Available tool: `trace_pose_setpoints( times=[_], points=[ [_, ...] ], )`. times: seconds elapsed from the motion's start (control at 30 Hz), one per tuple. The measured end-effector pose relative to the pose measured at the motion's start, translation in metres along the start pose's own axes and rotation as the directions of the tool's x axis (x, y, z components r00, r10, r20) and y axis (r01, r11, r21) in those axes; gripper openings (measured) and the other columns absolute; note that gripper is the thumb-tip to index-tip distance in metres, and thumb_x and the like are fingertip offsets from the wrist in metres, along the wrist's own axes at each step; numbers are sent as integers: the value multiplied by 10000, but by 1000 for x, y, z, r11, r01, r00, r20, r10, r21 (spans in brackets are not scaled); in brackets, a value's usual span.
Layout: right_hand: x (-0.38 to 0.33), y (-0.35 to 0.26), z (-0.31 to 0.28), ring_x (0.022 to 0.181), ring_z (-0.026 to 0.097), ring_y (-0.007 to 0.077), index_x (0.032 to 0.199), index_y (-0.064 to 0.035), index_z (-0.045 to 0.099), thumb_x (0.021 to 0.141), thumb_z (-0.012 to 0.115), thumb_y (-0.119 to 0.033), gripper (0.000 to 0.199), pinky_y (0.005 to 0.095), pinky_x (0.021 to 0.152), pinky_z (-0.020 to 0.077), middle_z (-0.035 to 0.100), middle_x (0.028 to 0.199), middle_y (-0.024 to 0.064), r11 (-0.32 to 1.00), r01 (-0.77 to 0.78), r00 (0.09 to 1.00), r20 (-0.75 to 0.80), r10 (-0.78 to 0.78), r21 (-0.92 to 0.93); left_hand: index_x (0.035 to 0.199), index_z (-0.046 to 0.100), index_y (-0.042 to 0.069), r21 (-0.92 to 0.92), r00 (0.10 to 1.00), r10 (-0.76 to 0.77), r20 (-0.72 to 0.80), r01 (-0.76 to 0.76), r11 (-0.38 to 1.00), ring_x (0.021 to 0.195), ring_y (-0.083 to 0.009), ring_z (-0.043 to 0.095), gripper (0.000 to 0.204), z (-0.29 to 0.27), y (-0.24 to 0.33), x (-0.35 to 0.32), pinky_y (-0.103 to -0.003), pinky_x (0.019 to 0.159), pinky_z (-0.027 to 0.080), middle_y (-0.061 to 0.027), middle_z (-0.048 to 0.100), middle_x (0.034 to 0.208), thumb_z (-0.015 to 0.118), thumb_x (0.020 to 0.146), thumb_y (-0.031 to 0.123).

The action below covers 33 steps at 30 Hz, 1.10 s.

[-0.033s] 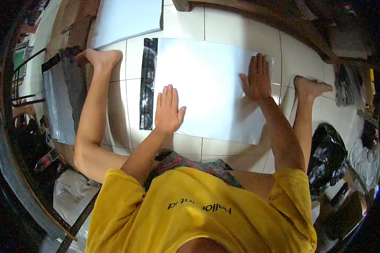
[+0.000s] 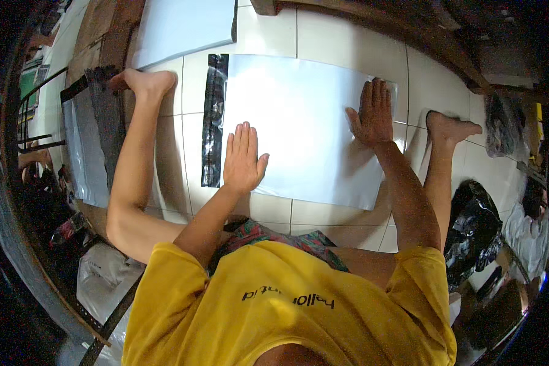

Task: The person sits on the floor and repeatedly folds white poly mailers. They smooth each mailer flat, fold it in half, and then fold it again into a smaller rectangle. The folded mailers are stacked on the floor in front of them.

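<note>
A large white plastic bag (image 2: pixel 293 122) lies flat on the tiled floor between my legs. A glossy black strip (image 2: pixel 214 122) runs down its left end, and its right edge looks clear. My left hand (image 2: pixel 244 161) rests palm down on the bag's near left part, fingers stretched forward. On the right end, near the far corner, my right hand (image 2: pixel 373 116) is also laid flat, with the thumb spread. Neither hand holds anything. The palms hide the patches of plastic beneath them.
Beyond the left foot lies a stack of white sheets (image 2: pixel 186 27). Grey bags with dark ends (image 2: pixel 91 143) are left of my leg. A wooden beam (image 2: pixel 378 27) crosses the far right. Black plastic (image 2: pixel 473 226) lies by my right knee, with clear plastic (image 2: pixel 527 235) beside it.
</note>
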State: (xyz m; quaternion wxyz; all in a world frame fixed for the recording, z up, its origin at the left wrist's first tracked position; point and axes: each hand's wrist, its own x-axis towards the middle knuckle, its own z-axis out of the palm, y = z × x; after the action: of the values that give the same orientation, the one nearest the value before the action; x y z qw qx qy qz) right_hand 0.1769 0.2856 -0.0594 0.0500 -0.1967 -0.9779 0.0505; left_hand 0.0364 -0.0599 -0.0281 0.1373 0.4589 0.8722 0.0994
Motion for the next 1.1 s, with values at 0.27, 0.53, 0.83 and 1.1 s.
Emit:
trace_pose_setpoints(
  times=[0.27, 0.53, 0.83, 1.1],
  points=[
    [12, 1, -3, 1473, 210, 536, 1524, 21, 344, 968, 449, -633, 864, 658, 1200, 125, 264, 1576, 345, 1000, 20, 998, -55, -21, -15, 1221, 518, -119, -342, 955, 55, -293, -158, 926, 1277, -529, 431, 543, 3, 46, 92, -579, 1125, 321, -360, 463, 1362, 667, 813, 207],
    [14, 9, 6, 1451, 245, 558, 1549, -103, 371, 976, 496, -551, 738, 671, 1187, 156, 285, 1587, 305, 999, -12, 993, -114, 8, -33, 1475, 360, -107, -242, 946, 273, -177, -311, 919, 1500, -417, 235, 786, 34, 136, 206, -507, 1247, 159, -291, 290, 1586, 587, 954, 435],
    [12, 9, 8, 1486, 204, 517, 1575, -35, 284, 1028, 413, -540, 756, 622, 1198, 168, 208, 1606, 335, 995, 16, 971, -238, 9, 101, 1545, 211, -103, 57, 974, -54, -220, 69, 996, 1542, -398, 134, 820, -6, -18, 194, -472, 1263, 83, -294, 185, 1631, 467, 1000, 453],
    [3, 27, 10, 1479, 258, 488, 1509, 94, 306, 992, 485, -524, 826, 633, 1191, 190, 267, 1576, 345, 991, -126, 984, -124, 129, 37, 1553, 218, -82, 154, 977, -53, -204, 85, 984, 1550, -362, 107, 795, -6, -21, 196, -457, 1266, 71, -260, 187, 1641, 420, 1018, 471]
  ],
)
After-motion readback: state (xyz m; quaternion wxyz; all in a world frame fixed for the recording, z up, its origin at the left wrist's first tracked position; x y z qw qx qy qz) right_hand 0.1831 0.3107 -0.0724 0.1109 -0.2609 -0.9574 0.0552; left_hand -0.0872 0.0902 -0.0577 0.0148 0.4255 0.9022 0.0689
